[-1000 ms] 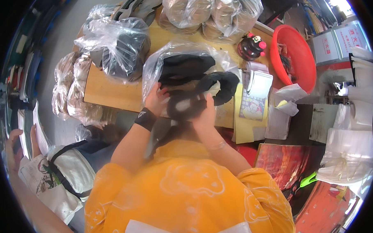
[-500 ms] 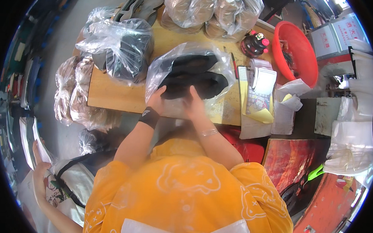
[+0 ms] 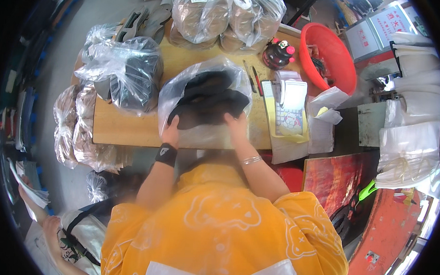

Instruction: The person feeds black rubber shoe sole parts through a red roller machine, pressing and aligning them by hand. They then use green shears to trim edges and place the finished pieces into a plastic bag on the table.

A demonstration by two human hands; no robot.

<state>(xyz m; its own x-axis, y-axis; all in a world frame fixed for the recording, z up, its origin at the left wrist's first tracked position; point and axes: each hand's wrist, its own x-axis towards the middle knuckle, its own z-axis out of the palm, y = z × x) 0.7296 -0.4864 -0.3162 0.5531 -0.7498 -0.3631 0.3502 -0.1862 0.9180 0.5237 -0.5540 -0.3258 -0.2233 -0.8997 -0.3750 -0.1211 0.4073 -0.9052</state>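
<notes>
Two stacks of black sole-shaped pieces lie in a clear plastic bag (image 3: 165, 99) on the wooden table. My left hand (image 3: 171, 134) is closed on the left end of the nearer stack of black soles (image 3: 209, 108). The right end of that same stack is gripped by my right hand (image 3: 237, 128), thumb uppermost. Behind it, the farther black stack (image 3: 208, 82) rests against the bag's far side, and neither hand touches it. The fingers under the near stack are partly hidden, and its surface is slightly blurred.
Tied bags of dark pieces (image 3: 135, 76) stand left on the table (image 3: 118, 126), with brown bundles (image 3: 200, 18) behind. To the right are a dark bottle (image 3: 278, 56), a red-handled tool (image 3: 257, 80), papers (image 3: 291, 96) and a red basin (image 3: 346, 69). Another person's arm (image 3: 54, 238) shows at lower left.
The view has shifted, so the table's things sit farther left. My hands have spread apart to the ends of the near stack, which now tilts, its right end higher.
</notes>
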